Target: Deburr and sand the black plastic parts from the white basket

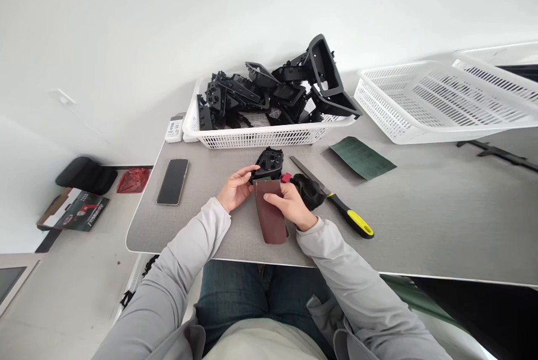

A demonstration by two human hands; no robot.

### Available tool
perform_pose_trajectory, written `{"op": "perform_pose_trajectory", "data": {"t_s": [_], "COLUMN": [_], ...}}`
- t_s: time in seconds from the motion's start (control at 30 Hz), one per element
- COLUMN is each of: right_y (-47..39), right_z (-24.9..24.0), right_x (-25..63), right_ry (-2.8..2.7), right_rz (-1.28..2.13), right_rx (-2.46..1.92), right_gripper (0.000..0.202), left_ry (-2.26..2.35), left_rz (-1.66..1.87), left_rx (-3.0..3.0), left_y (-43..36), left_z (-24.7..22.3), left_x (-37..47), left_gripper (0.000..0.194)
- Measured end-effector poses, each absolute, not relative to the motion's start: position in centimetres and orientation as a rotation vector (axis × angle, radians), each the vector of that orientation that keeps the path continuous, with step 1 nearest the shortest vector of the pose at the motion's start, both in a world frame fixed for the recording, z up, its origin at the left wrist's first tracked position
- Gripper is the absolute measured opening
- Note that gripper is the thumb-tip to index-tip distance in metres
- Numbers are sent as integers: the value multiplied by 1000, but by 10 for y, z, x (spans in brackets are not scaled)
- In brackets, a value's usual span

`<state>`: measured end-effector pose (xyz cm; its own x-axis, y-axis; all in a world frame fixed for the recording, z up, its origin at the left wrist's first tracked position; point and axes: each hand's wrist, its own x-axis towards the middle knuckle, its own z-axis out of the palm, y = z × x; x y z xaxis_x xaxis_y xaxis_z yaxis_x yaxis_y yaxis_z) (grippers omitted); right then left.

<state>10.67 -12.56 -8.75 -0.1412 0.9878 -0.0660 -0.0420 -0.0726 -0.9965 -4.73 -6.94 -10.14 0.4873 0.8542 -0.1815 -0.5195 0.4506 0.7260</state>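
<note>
My left hand (236, 187) grips a black plastic part (269, 162) by its left side, above the table's front half. In my right hand (291, 204) is a reddish-brown sheet (271, 220), thumb on top, its upper end against the lower edge of the part. The sheet hangs down toward the table's front edge. Just right of my right hand lie a small red piece (286, 178) and a black bundle (309, 192). A file (351, 217) with a black and yellow handle rests beside the bundle, its blade pointing up and left.
Behind my hands, a white basket (264, 138) holds several black parts. A phone (172, 181) lies left, near a small white box (174, 128). To the right are a green sheet (362, 157), white baskets (441, 96) and a thin black part (500, 153).
</note>
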Motion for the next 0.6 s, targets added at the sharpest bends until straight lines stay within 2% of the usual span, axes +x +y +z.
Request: {"op": "perform_pose_trajectory", "data": {"t_s": [0.37, 0.6], "right_y": [-123, -116], "right_z": [-81, -80], "right_x": [109, 113], "right_ry": [-960, -706], "right_rz": [1381, 1331], "right_rx": [-1174, -1219], "right_gripper": [15, 14], "left_ry": [619, 695], "left_rz": [942, 985], "left_rx": [683, 687], "left_y": [-72, -73], "left_z": [-97, -96], "left_x": [-47, -45], "left_gripper": [46, 46]}}
